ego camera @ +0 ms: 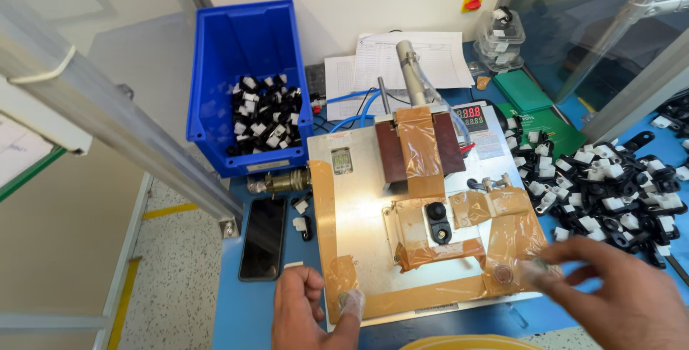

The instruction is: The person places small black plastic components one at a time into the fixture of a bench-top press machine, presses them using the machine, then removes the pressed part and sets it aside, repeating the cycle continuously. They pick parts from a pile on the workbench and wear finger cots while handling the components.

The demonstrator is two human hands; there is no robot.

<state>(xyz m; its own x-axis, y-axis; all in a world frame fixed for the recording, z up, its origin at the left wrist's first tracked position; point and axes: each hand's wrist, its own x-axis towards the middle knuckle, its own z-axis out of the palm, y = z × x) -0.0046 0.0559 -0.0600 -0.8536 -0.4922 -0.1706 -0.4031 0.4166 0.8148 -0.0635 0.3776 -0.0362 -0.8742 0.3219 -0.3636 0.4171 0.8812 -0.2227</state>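
Black part (438,222) seated in the fixture (373,199). Left hand (310,312) presses a near-left button (349,298), fingers curled; right hand (619,294), spread and blurred, reaches the near-right button (503,274). Both presses appear required.

The left hand (310,312) is pressing a covered fingertip on the taped front corner of a metal plate (359,199), while the right hand (621,294) (blurred) is hovering at the plate's other corner. A black part (438,221) is sitting in the plate's middle — a pile of parts (610,192) is lying just beside it, and a blue bin (247,81) is standing behind.
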